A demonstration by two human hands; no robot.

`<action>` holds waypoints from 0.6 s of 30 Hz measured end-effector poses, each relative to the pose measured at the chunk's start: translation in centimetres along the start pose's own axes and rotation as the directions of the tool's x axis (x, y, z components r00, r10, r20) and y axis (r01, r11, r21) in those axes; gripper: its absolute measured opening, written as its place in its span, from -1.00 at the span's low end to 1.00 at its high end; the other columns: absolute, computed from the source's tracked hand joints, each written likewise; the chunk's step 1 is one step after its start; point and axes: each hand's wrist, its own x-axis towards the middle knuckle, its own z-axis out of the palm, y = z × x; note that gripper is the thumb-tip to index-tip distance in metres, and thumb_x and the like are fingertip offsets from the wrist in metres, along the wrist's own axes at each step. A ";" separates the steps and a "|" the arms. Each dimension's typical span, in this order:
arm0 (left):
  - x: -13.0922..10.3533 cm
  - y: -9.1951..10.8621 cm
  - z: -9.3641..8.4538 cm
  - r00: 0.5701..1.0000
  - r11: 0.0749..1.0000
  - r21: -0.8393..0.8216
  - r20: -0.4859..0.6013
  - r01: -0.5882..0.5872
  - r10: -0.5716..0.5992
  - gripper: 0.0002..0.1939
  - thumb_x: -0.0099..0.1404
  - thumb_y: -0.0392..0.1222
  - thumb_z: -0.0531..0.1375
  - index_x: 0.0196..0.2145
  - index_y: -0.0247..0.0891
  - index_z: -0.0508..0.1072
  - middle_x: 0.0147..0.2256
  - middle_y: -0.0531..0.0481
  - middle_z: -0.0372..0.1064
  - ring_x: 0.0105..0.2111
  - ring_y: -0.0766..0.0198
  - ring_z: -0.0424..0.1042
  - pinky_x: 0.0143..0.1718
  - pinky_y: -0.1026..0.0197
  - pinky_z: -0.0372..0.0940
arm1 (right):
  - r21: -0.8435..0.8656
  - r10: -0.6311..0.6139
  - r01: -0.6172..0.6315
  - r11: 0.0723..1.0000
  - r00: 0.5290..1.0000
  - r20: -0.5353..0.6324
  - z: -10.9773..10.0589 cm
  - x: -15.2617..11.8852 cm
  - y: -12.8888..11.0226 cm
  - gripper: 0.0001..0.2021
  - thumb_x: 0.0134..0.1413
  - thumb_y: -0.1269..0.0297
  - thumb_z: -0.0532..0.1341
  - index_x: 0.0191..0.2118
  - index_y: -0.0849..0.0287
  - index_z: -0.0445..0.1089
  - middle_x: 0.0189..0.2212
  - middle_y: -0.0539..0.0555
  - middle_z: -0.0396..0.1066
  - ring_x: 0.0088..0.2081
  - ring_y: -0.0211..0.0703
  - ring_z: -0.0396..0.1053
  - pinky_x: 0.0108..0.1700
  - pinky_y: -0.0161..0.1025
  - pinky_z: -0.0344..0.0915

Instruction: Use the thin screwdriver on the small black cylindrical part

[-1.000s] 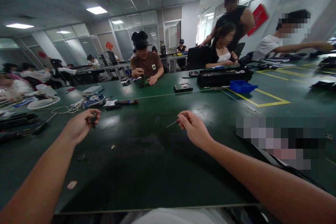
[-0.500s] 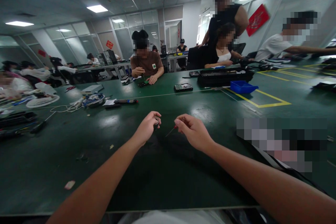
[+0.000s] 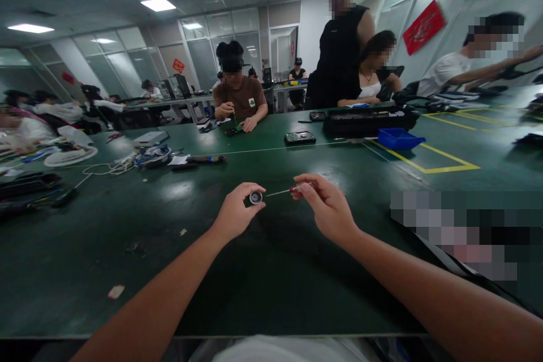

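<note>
My left hand (image 3: 238, 209) is closed on a small round part (image 3: 255, 197) with a silvery rim and a dark inside, gripped between thumb and fingers. Its open-looking face is turned towards me; I cannot make out what kind of part it is. A thin screwdriver (image 3: 302, 187) with a clear and red handle is held in my right hand (image 3: 328, 203). The shaft points left, its tip close to the round part but apart from it, as far as I can see. Both hands are above the green table (image 3: 254, 294).
Beyond my hands lie a hard drive (image 3: 300, 137), a blue tray (image 3: 399, 138), a long black device (image 3: 369, 120) and a red-and-black tool (image 3: 207, 159). Coiled cables (image 3: 155, 155) and a white fan-like piece (image 3: 70, 156) lie left. A person (image 3: 241, 96) works opposite with a screwdriver.
My left hand has turned the round part to face me. My right hand has swung the screwdriver from pointing down to nearly level, its tip nearer the part.
</note>
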 end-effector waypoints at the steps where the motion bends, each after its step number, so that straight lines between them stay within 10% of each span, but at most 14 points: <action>1: 0.0 0.1 -0.1 1.000 0.999 0.034 -0.002 -0.023 0.023 -0.70 0.17 -0.27 0.29 -0.10 -0.14 0.51 -0.06 -0.03 0.42 -0.02 0.12 0.37 0.08 0.05 0.22 | 0.003 -0.008 0.008 1.000 1.000 0.014 0.0 -0.1 0.0 -0.77 0.26 0.13 0.13 -0.08 0.11 0.39 -0.29 0.09 0.53 -0.24 -0.10 0.51 -0.15 -0.12 0.42; 18: 0.0 -0.9 0.2 0.997 0.996 0.082 0.070 -0.035 0.029 -0.66 0.13 -0.27 0.35 -0.10 -0.13 0.53 -0.08 -0.01 0.48 -0.06 0.14 0.43 0.04 0.08 0.27 | -0.329 0.008 0.042 0.943 0.989 0.150 0.4 -0.1 -0.1 -0.77 0.24 0.13 0.17 -0.10 0.07 0.48 -0.26 0.03 0.57 -0.26 -0.10 0.51 -0.23 -0.17 0.37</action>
